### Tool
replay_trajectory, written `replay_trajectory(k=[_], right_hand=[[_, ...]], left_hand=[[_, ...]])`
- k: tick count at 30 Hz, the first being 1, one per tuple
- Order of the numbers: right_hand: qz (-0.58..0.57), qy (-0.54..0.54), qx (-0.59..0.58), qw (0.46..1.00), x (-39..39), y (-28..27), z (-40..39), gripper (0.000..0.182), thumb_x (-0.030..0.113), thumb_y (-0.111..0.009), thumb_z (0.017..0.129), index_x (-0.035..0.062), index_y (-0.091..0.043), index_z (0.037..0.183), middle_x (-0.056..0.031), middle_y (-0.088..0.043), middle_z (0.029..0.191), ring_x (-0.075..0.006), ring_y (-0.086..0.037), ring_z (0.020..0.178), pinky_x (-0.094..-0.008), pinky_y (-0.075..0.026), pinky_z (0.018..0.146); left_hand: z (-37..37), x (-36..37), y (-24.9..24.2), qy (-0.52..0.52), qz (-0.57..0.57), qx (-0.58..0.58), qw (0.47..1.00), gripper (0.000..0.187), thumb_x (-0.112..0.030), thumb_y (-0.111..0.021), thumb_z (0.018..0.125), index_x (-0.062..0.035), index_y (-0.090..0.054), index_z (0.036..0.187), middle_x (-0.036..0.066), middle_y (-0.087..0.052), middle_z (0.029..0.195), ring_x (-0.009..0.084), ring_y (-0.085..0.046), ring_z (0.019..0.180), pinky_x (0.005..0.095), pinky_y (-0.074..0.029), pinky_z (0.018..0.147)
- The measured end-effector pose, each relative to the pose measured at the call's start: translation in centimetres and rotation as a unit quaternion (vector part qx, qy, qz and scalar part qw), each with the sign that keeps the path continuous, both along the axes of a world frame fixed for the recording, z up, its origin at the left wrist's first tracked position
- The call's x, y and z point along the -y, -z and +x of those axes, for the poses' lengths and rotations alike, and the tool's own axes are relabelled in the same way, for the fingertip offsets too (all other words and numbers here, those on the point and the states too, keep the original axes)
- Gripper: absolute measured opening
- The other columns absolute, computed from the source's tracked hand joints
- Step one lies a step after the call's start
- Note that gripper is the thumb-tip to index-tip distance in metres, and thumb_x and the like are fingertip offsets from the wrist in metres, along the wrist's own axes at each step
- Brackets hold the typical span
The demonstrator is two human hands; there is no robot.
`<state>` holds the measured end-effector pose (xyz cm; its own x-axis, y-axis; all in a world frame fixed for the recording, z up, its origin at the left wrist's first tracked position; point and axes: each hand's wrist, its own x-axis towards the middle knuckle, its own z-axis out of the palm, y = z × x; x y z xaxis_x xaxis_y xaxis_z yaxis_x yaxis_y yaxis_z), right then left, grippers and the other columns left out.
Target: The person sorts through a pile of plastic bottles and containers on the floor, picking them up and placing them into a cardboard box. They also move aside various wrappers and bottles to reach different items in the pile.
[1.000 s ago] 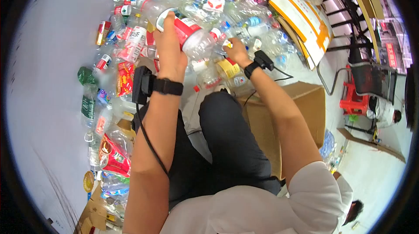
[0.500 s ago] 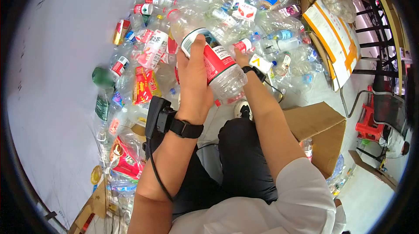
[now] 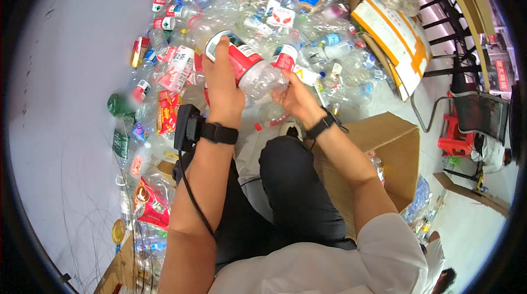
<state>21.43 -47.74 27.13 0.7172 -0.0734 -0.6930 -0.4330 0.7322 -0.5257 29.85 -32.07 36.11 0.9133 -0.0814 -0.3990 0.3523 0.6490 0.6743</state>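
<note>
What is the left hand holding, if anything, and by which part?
The left hand holds a large clear bottle around its labelled middle, the thumb on the label.

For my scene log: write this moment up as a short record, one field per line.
left hand: fingers around a large clear bottle with a red label
right hand: holding a smaller bottle, red-and-white label
pile: clear bottles and wrappers, mixed
cardboard box: open, beside the right arm
white panel: orange tape, leaning near the pile
</note>
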Motion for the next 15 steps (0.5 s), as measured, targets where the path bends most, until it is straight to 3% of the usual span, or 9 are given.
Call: replay_trajectory(k=[1,6,10,15], right_hand=[[-0.005,-0.004,0.038,0.999,-0.6,-2.8,-1.7,0.031,0.033,-0.056,0.086,0.0163,-0.054,0.111,-0.0012,-0.060,0.103,-0.0143,-0.056,0.091,-0.0300,-0.044,0.076],[0.043,0.035,0.173,0.983,-2.6,-13.5,-11.1,0.046,0.032,-0.057,0.086,0.0072,-0.045,0.122,-0.0078,-0.055,0.116,-0.0204,-0.054,0.103,-0.0346,-0.046,0.080],[-0.022,0.098,0.223,0.970,-4.0,-17.6,-17.4,0.055,0.036,-0.061,0.081,0.0054,-0.044,0.123,-0.0105,-0.054,0.118,-0.0234,-0.053,0.107,-0.0373,-0.046,0.082],[-0.016,0.132,0.264,0.955,-4.7,-21.7,-22.2,0.061,0.040,-0.062,0.080,0.0036,-0.043,0.125,-0.0142,-0.053,0.119,-0.0248,-0.054,0.106,-0.0365,-0.048,0.081]], left_hand=[[0.1,-0.1,0.0,0.003,-0.022,-0.007,1.000,0.033,-0.021,-0.057,0.086,-0.0035,-0.048,0.112,0.005,-0.056,0.098,0.0143,-0.058,0.084,0.0289,-0.050,0.069],[0.8,-0.6,1.6,-0.026,-0.004,0.026,0.999,0.032,-0.018,-0.060,0.083,-0.0046,-0.051,0.110,0.005,-0.058,0.099,0.0142,-0.059,0.082,0.0284,-0.049,0.068],[0.7,-0.6,2.3,0.003,0.020,0.017,1.000,0.033,-0.020,-0.062,0.082,-0.0046,-0.052,0.109,0.005,-0.059,0.096,0.0150,-0.059,0.081,0.0292,-0.050,0.067],[-0.8,-1.0,2.6,-0.013,0.071,0.010,0.997,0.043,-0.024,-0.064,0.080,-0.0016,-0.048,0.112,0.008,-0.057,0.099,0.0175,-0.059,0.083,0.0303,-0.050,0.068]])
